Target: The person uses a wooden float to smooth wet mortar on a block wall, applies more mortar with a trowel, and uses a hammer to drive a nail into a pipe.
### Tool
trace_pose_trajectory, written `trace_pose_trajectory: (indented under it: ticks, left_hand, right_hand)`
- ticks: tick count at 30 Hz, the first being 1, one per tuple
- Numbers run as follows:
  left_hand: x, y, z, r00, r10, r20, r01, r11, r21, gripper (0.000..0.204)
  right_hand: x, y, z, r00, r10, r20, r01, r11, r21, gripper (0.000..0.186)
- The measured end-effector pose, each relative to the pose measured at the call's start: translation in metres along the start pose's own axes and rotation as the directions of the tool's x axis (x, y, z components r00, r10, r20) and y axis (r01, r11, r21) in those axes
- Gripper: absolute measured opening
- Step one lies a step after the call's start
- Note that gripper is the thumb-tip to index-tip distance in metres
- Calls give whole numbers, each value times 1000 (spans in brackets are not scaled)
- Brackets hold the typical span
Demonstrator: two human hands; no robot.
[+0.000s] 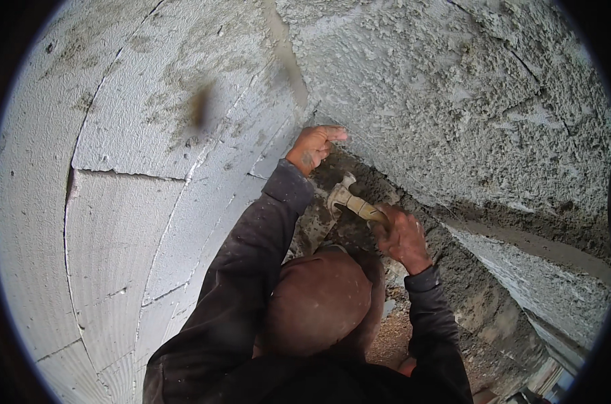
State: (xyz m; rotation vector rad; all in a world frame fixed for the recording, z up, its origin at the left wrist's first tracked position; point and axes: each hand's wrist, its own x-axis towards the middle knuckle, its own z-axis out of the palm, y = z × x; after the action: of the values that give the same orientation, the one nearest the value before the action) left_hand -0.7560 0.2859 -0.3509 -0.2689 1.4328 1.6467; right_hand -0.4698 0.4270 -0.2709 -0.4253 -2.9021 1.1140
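Observation:
My right hand [403,238] is wrapped round the yellowish handle of a claw hammer [351,202]. The hammer's pale, dusty head points up and left, toward my other hand and apart from it. In the corner where two walls meet, my left hand [312,148] is raised close to the rough grey wall [447,101]. Its fingers are drawn together and point right, to the wall face. What they pinch, if anything, is too small or hidden to make out. Grey smears mark the back of that hand.
A pale block wall [130,222] with open joints rises close along my left arm. A mortar-crusted ledge [534,242] juts out on the right. My bent knee [319,303] is below the hammer, over dirt and rubble [393,337]. A dark blur [201,108] hangs over the upper left.

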Motion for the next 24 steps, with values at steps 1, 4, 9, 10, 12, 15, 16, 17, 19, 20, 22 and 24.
trace_pose_trajectory:
  ticks: [1,4,9,10,12,15,16,17,19,20,22,24]
  left_hand:
    - [1,0,1,1000,-2,19,2,1000,-6,33]
    - [-1,0,1,999,-13,31,14,999,-32,33]
    - [-4,4,1,999,31,44,-27,996,-85,33]
    - [-3,5,3,999,16,40,-13,997,-80,33]
    - [-2,7,3,999,1,35,2,997,-76,33]
    - [-2,7,0,998,-12,68,18,996,-89,31]
    - [-1,7,0,997,-8,74,14,996,-89,29]
    - [0,7,1,997,-3,79,11,996,-90,28]
    - [0,9,-1,996,-6,92,14,996,-85,27]
    - [0,10,-2,994,-7,105,15,997,-82,26]
    - [-2,11,-1,995,-10,103,18,997,-72,26]
    - [-4,13,0,995,-15,101,21,998,-63,27]
  right_hand:
    - [1,-1,0,1000,-2,3,2,1000,-1,42]
    - [5,-5,-3,999,-42,-19,40,996,-77,41]
    - [15,-5,-4,995,-100,-3,100,995,-32,42]
    - [16,-5,-4,995,-100,-1,100,994,-33,42]
    - [18,-5,-4,996,-91,6,91,994,-66,41]
    - [22,-11,-6,992,-126,-28,122,987,-103,40]
    - [26,-13,-8,992,-124,-29,120,987,-103,40]
    - [32,-15,-11,994,-110,8,111,990,-87,39]
    - [40,-19,-15,994,-98,43,101,992,-70,38]
    - [44,-21,-18,989,-142,31,145,984,-103,38]
    - [51,-25,-21,982,-186,19,187,973,-136,38]
    - [60,-28,-24,985,-160,67,166,982,-93,38]
